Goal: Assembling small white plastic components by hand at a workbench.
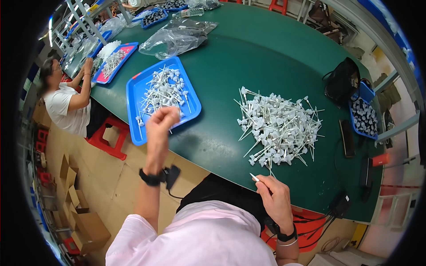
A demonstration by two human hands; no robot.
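Observation:
My left hand (161, 125) is closed over the near edge of a blue tray (134, 119). Its fingers are pinched together, and what they hold, if anything, is too small to make out. Inside the tray lie many thin white stems with pale grey-white heads (165, 88). At the table's near edge my right hand (276, 195) is closed around a slim white stick (254, 177), whose tip points up and left. Just beyond that hand spreads a big loose pile of the same white-stemmed pieces (284, 128).
A clear plastic bag (179, 39) lies behind the tray on the green table (266, 48). A person (66, 102) works at another tray on the left. At right are a black bag (342, 82), a blue tray of dark pieces (364, 117), a phone-like slab (347, 138) and cables.

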